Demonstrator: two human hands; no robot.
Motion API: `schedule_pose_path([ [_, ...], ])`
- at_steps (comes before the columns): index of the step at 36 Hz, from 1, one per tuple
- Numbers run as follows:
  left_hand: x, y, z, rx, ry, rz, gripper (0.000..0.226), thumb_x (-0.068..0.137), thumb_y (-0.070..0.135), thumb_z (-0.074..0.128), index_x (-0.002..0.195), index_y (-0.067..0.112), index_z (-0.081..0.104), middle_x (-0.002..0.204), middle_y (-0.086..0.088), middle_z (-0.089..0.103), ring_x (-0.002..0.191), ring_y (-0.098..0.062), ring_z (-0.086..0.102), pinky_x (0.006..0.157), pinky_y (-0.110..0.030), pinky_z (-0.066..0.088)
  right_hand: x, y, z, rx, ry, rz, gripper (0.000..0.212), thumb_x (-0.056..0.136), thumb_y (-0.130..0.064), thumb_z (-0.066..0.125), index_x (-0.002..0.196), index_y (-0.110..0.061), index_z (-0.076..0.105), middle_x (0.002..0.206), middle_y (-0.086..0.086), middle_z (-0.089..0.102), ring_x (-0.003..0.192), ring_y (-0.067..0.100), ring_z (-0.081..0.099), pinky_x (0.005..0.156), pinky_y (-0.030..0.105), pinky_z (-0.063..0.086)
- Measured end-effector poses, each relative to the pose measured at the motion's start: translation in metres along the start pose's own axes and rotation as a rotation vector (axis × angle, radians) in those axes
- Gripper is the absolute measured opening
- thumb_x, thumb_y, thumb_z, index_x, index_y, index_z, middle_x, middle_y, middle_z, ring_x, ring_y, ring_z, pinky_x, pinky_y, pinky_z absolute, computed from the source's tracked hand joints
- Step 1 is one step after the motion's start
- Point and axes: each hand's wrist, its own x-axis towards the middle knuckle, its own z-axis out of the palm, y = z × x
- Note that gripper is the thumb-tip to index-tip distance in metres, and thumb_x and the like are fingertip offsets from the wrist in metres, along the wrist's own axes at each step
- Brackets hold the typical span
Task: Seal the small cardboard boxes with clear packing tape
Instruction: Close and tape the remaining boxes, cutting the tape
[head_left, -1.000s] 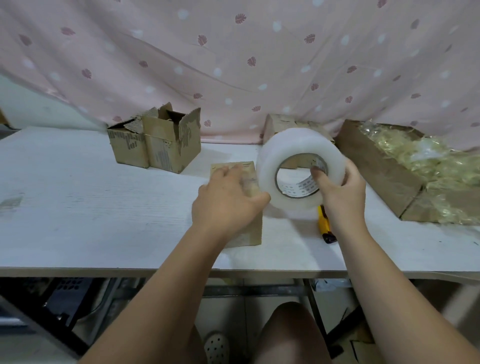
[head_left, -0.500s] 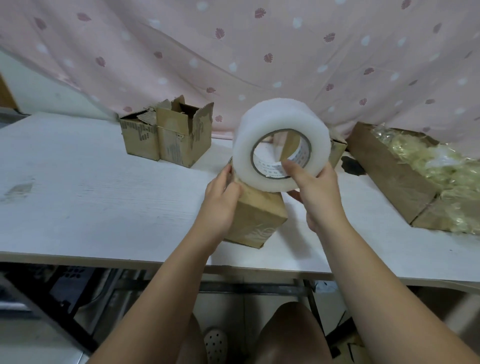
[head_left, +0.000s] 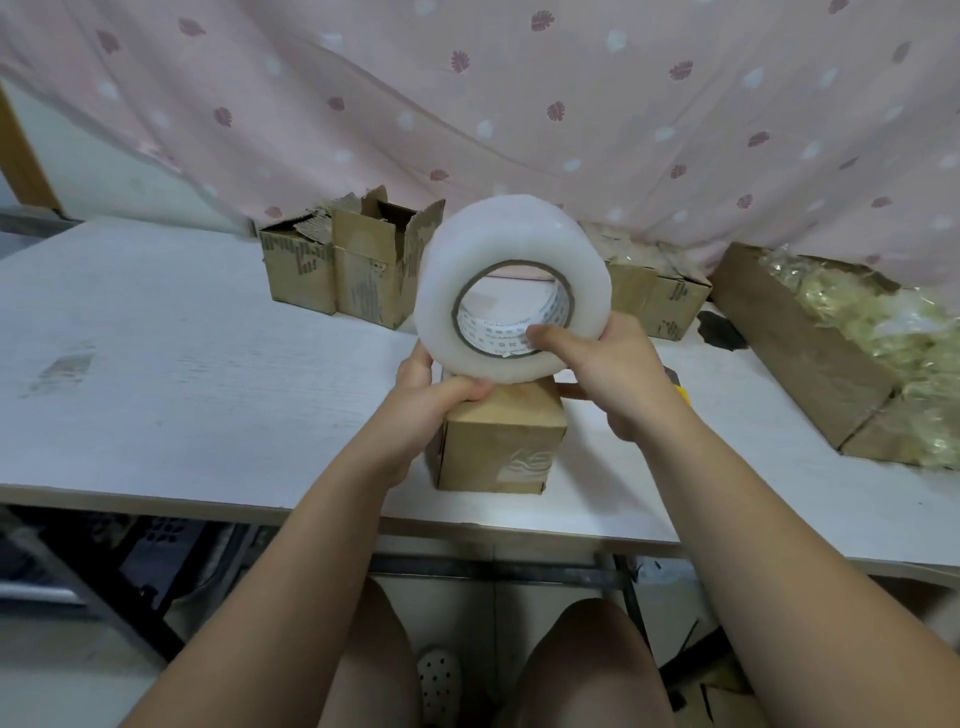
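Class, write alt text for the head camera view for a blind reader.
A person's right hand holds a roll of clear tape above a small cardboard box on a white table, while the left hand grips the box's top. Open boxes stand behind.

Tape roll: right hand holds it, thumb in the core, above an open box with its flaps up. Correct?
No. The head view shows the box under the tape roll closed, flaps down; the open boxes stand further back. The right hand does hold the roll, thumb in the core.
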Motion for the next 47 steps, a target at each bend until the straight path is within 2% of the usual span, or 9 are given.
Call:
schedule_pose_path([
  [4,-0.001,0.002,-0.001,0.146,0.009,0.036,0.047,0.061,0.050,0.067,0.100,0.060,0.041,0.140,0.014,0.033,0.135,-0.009,0.031,0.114,-0.041,0.027,0.001,-0.001,-0.004,-0.009,0.031,0.003,0.004,0.078,-0.018,0.073,0.081,-0.019,0.071,0.088,0.008,0.074,0.084,0.025,0.071,0.073,0.043,0.062],
  [10,0.001,0.000,-0.003,0.186,-0.030,0.096,0.044,0.067,0.045,0.063,0.104,0.059,0.045,0.130,0.023,0.035,0.121,0.008,0.033,0.096,-0.023,0.027,0.003,0.000,-0.012,0.113,0.114,0.012,0.014,0.083,-0.007,0.064,0.083,-0.021,0.066,0.084,0.005,0.070,0.079,0.023,0.068,0.055,0.032,0.059],
  [14,0.001,-0.003,-0.005,0.214,-0.043,0.077,0.038,0.070,0.048,0.059,0.106,0.056,0.049,0.135,0.017,0.032,0.128,-0.007,0.035,0.099,-0.029,0.029,0.003,0.003,-0.038,0.251,0.247,0.071,0.018,0.086,-0.002,0.059,0.087,-0.020,0.063,0.087,0.006,0.068,0.079,0.023,0.066,0.049,0.027,0.054],
  [24,-0.002,-0.005,-0.003,0.259,-0.045,0.122,0.047,0.065,0.063,0.057,0.110,0.061,0.047,0.139,0.015,0.037,0.130,-0.010,0.040,0.112,-0.042,0.033,0.003,0.010,-0.049,0.155,0.381,0.016,0.018,0.078,-0.008,0.062,0.079,-0.026,0.063,0.082,-0.002,0.065,0.081,0.020,0.062,0.067,0.038,0.058],
  [29,-0.003,-0.002,-0.007,0.274,-0.077,0.110,0.045,0.064,0.064,0.060,0.107,0.064,0.047,0.138,0.015,0.039,0.130,-0.014,0.043,0.112,-0.045,0.034,-0.001,0.018,-0.062,0.093,0.488,0.011,0.022,0.055,-0.021,0.058,0.076,-0.026,0.060,0.072,-0.005,0.057,0.068,0.017,0.050,0.063,0.032,0.039],
  [35,0.000,-0.006,-0.007,0.255,-0.058,0.112,0.046,0.065,0.063,0.061,0.109,0.062,0.048,0.136,0.016,0.042,0.129,-0.013,0.044,0.111,-0.045,0.035,-0.011,0.056,-0.077,0.054,0.529,0.126,0.020,0.071,-0.010,0.063,0.082,-0.026,0.060,0.093,0.003,0.067,0.096,0.027,0.062,0.084,0.047,0.051],
  [39,-0.001,-0.006,-0.006,0.255,-0.050,0.110,0.046,0.065,0.063,0.060,0.110,0.061,0.049,0.136,0.017,0.042,0.128,-0.009,0.043,0.109,-0.040,0.037,-0.009,0.068,-0.079,0.055,0.539,0.148,0.024,0.075,-0.005,0.063,0.092,-0.022,0.064,0.092,0.000,0.067,0.096,0.026,0.063,0.079,0.037,0.050],
  [44,-0.004,0.003,-0.003,0.283,-0.028,0.061,0.037,0.075,0.048,0.061,0.109,0.056,0.050,0.138,0.015,0.039,0.124,-0.002,0.042,0.095,-0.023,0.036,-0.011,0.067,-0.073,-0.071,0.497,0.068,0.027,0.078,-0.001,0.059,0.078,-0.028,0.057,0.081,-0.009,0.061,0.080,0.015,0.058,0.068,0.032,0.044],
  [47,-0.005,0.012,0.007,0.416,0.065,0.105,0.030,0.090,0.024,0.056,0.110,0.046,0.055,0.145,0.015,0.027,0.129,-0.005,0.032,0.093,-0.024,0.030,-0.013,0.066,-0.070,-0.114,0.497,0.024,0.035,0.078,0.001,0.058,0.078,-0.034,0.053,0.080,-0.014,0.058,0.074,0.003,0.054,0.065,0.029,0.044],
])
